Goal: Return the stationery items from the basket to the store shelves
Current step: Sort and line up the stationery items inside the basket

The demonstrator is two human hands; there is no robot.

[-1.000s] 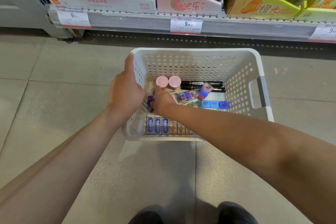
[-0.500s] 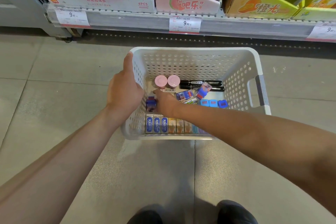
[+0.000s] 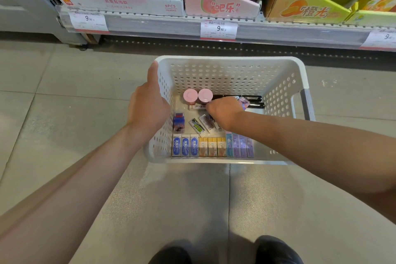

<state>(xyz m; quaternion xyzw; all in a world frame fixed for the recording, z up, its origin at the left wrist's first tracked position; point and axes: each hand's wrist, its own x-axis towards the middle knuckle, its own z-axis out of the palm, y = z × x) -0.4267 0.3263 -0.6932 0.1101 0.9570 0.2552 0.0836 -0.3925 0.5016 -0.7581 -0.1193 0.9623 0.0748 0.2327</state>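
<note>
since a second ago, when the right hand (image 3: 224,113) was low at the basket's left corner by the small blue packets (image 3: 179,122), it has slid toward the back middle of the basket (image 3: 231,60), and now sits over the loose wrapped erasers, knuckles up, close to the two pink round lids (image 3: 197,95) and the black markers (image 3: 250,101). its grip is turned down and mostly hidden; the fingers look curled, but whether they pinch anything i cannot tell. a purple-printed packet (image 3: 243,102) shows just past the knuckles, possibly under the fingertips. the left hand (image 3: 147,109) has stayed where it was, thumb laid along the left rim and fingers wrapped down the outer wall, steadying the basket on the floor.

my reading: the hand is sorting or choosing, not lifting out yet, so nothing has gone back to the shelf (image 3: 214,28) in this stretch and the basket is still well stocked. a row of boxed erasers (image 3: 212,147) stands along the near wall.

for room: the basket's walls are tall and perforated, so any item has to come straight up before it travels forward. the back rim lies near the shelf's lower edge with price tags (image 3: 218,29), and display boxes fill the shelf above it. the right side with the grey handle (image 3: 306,103) is open, and tiled floor lies bare to the left.
</note>
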